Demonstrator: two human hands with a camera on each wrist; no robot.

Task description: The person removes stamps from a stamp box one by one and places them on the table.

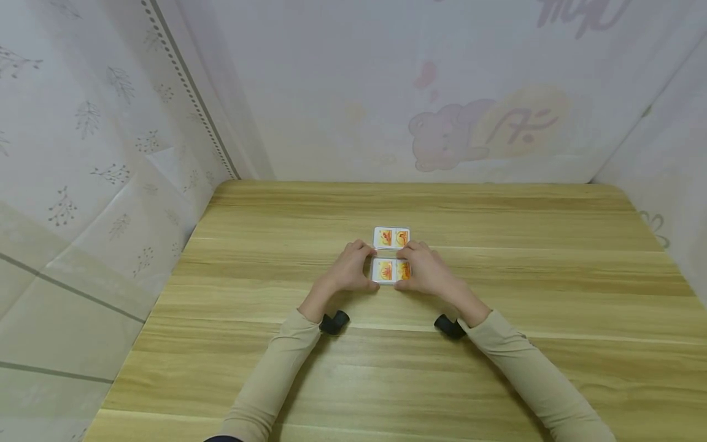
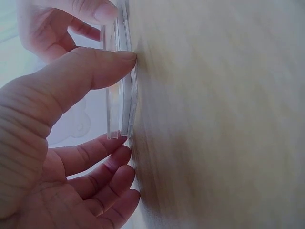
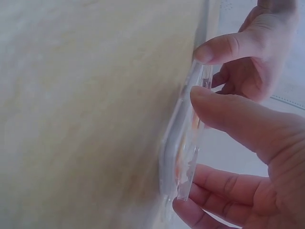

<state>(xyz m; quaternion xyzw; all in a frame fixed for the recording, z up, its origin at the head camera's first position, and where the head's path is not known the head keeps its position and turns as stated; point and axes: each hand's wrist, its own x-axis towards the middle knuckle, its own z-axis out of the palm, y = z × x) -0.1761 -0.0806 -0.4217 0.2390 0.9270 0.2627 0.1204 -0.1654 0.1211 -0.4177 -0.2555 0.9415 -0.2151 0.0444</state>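
Note:
Two small flat clear plastic cases with orange-and-white pictures lie on the table, one behind the other. My left hand (image 1: 349,269) grips the nearer case (image 1: 385,271) at its left end, thumb on the near edge and fingers toward the far edge. At the other end my right hand (image 1: 429,270) pinches the same case and covers part of its right picture. Just beyond the fingertips is the farther case (image 1: 391,238). Seen edge-on in the left wrist view, the held case (image 2: 125,105) shows clear layered sides with both thumbs along its edge. The right wrist view shows its layers slightly spread.
The wooden table (image 1: 386,380) runs under both forearms. Black wrist devices sit at the left wrist (image 1: 334,323) and the right wrist (image 1: 450,326). A pale printed curtain (image 1: 331,92) stands along the table's back edge and sides.

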